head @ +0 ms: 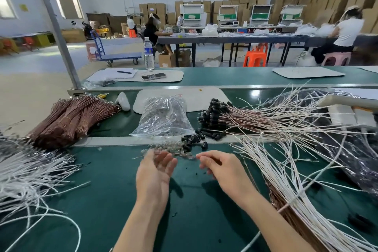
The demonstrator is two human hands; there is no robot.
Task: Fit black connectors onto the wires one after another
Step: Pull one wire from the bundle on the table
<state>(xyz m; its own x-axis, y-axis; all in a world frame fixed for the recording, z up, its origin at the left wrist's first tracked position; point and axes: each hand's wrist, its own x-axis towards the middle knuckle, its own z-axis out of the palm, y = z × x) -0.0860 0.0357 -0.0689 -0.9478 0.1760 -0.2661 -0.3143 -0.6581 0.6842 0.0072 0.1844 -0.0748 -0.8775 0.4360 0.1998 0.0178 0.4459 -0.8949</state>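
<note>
Your left hand hovers over the green worktop, its grip spread and fingers loose. Your right hand curls finger and thumb tip to tip; whether that grip pinches anything is too blurred to tell. Loose black connectors lie just beyond your fingertips, beside a clear plastic bag. White wires fan out to your right, with brown wires already capped in black beyond them

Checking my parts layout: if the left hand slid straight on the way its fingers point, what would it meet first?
Probably the small heap of silvery terminals just past the fingertips of the left hand, with loose black connectors behind it. Depth is unclear; they may already touch.
</note>
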